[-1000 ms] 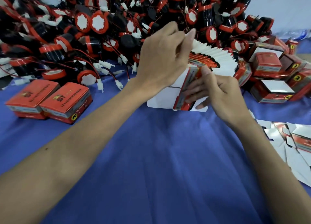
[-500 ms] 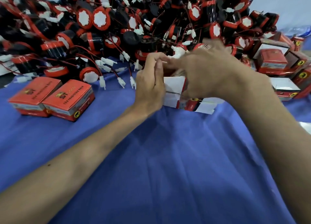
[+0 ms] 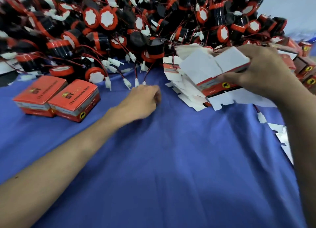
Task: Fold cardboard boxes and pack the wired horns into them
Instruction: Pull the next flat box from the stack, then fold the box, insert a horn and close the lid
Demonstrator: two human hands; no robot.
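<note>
Head view: right hand (image 3: 261,72) grips a fanned stack of flat cardboard boxes (image 3: 210,66). Left hand (image 3: 142,101), fingers curled, lies over the blue cloth (image 3: 171,159); blur hides whether it pinches anything.

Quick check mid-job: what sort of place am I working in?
Most likely a packing bench in a small factory or workshop: a large heap of black-and-red wired horns, a stack of flat red-and-white cardboard boxes, and two closed red cardboard boxes on the blue cloth.
</note>
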